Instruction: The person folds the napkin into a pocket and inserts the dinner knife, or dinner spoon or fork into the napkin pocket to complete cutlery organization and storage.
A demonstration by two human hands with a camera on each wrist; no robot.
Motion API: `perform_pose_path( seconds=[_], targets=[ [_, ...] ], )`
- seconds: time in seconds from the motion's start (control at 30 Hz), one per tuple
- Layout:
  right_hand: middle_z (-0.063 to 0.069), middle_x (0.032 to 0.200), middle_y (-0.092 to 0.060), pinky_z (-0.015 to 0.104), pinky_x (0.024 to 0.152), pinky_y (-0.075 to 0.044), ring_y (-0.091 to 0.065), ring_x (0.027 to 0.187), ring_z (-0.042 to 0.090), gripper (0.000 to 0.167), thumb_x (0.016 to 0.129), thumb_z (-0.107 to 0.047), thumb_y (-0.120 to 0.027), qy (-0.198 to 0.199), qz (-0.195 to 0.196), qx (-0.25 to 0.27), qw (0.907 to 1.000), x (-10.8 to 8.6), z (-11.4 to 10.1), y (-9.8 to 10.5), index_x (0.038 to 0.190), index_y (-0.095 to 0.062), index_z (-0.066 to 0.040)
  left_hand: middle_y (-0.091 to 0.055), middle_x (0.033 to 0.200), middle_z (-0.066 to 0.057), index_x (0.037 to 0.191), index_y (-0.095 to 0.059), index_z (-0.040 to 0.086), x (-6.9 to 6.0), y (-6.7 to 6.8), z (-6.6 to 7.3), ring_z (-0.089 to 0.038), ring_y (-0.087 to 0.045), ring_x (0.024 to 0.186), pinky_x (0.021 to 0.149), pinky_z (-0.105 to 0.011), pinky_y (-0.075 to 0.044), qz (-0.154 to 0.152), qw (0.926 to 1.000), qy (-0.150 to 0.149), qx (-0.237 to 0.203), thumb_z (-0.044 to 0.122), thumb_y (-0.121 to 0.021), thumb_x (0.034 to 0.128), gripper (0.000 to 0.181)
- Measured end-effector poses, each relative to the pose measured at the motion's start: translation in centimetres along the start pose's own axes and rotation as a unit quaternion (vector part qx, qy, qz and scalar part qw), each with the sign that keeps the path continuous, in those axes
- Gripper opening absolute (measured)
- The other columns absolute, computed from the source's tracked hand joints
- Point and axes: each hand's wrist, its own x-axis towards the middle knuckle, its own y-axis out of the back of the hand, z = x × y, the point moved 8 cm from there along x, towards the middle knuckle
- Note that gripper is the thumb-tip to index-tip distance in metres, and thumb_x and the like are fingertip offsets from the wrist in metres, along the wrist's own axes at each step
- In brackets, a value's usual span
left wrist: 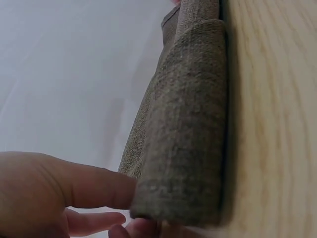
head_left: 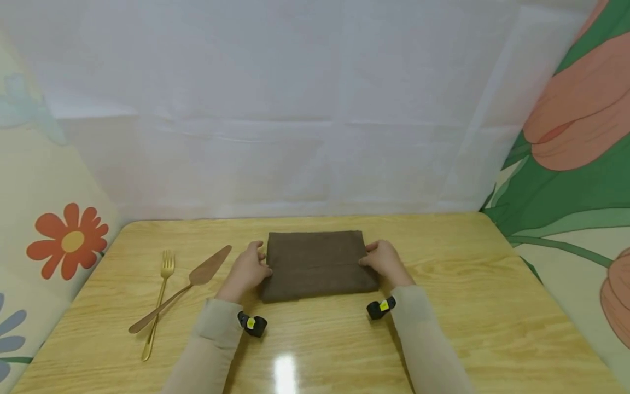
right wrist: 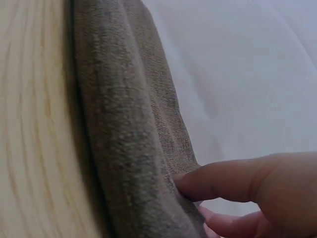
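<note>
Head view: we've got the folded cloth (head_left: 317, 260) lying on the table (head_left: 458, 273) between our left hand (head_left: 246, 268) and right hand (head_left: 386, 261), with a server (head_left: 206, 271) crossed over a fork (head_left: 164, 284) well off to the left. Left wrist: our thumb and a fingertip bracket the cloth's end, so we'd call that a pinch. Right wrist: our thumb presses into the side fold, fingers behind it, also pinching. Tip: we'd catch every layer, keep both sides level and tug gently, otherwise it'll probably skew.
</note>
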Motion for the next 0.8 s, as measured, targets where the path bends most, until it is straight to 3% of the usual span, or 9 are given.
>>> perform_pose_path(
  seconds=[0.1,0.23,0.33,0.53,0.7,0.8],
  targets=[
    [0.027,0.123,-0.063,0.047,0.094,-0.052,-0.061,0.112,0.037,0.04,0.087,-0.002,-0.073,-0.002,-0.015,0.018,0.9997,0.0,0.1,-0.2,0.121,-0.061,0.013,-0.055,0.129,-0.032,0.15,-0.027,-0.015,0.1,-0.2,-0.2,-0.039,-0.06,0.111,0.093,-0.047,-0.051,-0.011,0.9999,0.008,-0.003,-0.009,-0.063,0.0873,0.073],
    [0.026,0.119,-0.063,0.044,0.093,-0.052,-0.061,0.108,0.034,0.042,0.085,0.0,-0.073,0.018,-0.031,0.014,0.9993,0.0,0.1,-0.5,0.122,-0.059,0.015,-0.05,0.139,-0.037,0.151,-0.025,-0.015,0.4,-0.5,-0.5,-0.047,-0.049,0.13,0.104,-0.054,-0.046,-0.034,0.9991,0.021,-0.014,-0.008,-0.06,0.0883,0.072],
    [0.026,0.117,-0.063,0.046,0.094,-0.051,-0.06,0.108,0.035,0.042,0.086,0.001,-0.073,0.036,-0.036,0.002,0.9987,0.0,0.0,-0.5,0.122,-0.058,0.014,-0.052,0.133,-0.035,0.148,-0.028,-0.019,0.7,-0.8,-0.5,-0.044,-0.05,0.126,0.104,-0.051,-0.045,-0.049,0.9982,0.016,-0.029,-0.009,-0.059,0.0857,0.071],
    [0.022,0.112,-0.062,0.045,0.09,-0.051,-0.058,0.105,0.034,0.033,0.084,0.005,-0.072,0.062,-0.039,0.009,0.9973,0.0,-0.2,-0.5,0.114,-0.059,0.009,-0.056,0.114,-0.027,0.135,-0.046,-0.021,0.8,-1.0,-0.3,-0.036,-0.051,0.106,0.092,-0.048,-0.047,-0.069,0.9965,-0.021,-0.042,-0.011,-0.062,0.0832,0.055],
    [0.016,0.104,-0.061,0.037,0.081,-0.05,-0.057,0.097,0.028,0.028,0.083,0.006,-0.072,0.068,-0.039,0.027,0.9966,-0.1,0.1,-0.4,0.108,-0.058,0.005,-0.059,0.122,-0.03,0.119,-0.057,-0.013,0.8,-0.9,-0.1,-0.049,-0.053,0.12,0.099,-0.057,-0.046,-0.063,0.9956,-0.064,-0.028,-0.009,-0.063,0.0832,0.036],
    [0.011,0.098,-0.058,0.032,0.074,-0.048,-0.055,0.091,0.023,0.024,0.084,0.008,-0.072,0.064,-0.041,0.044,0.9962,-0.2,0.5,-0.3,0.102,-0.057,0.002,-0.053,0.134,-0.035,0.129,-0.051,-0.012,0.8,-1.2,-0.1,-0.052,-0.046,0.13,0.103,-0.061,-0.043,-0.07,0.9946,-0.066,-0.04,-0.009,-0.062,0.0852,0.045]
  ],
)
